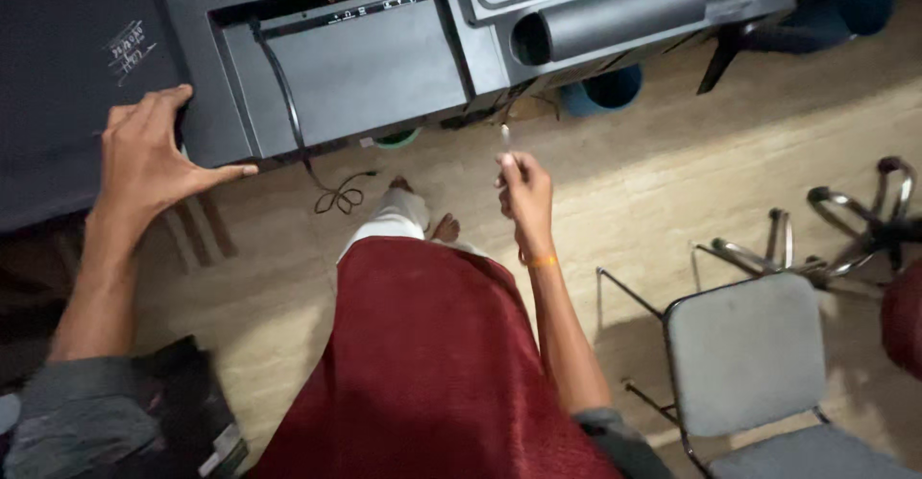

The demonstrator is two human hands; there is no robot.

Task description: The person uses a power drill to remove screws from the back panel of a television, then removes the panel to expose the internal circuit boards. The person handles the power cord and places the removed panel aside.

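My left hand [149, 157] lies flat with fingers spread on the near edge of a large dark grey flat-screen set [355, 66] that lies back side up. Held out over the floor, my right hand [525, 196] is closed around a thin screwdriver [505, 136] whose tip points up toward the set. An orange band circles that wrist. A black cable [338, 194] hangs from the set's back panel and coils on the floor. My red garment [432, 364] and bare feet fill the lower middle.
A second grey set with a cylindrical part [615, 18] lies at top right. A grey padded metal chair [744, 354] stands at lower right, a chrome chair base [855, 220] beyond it. Blue tubs [600, 90] sit under the sets. A dark box [192, 421] rests at lower left.
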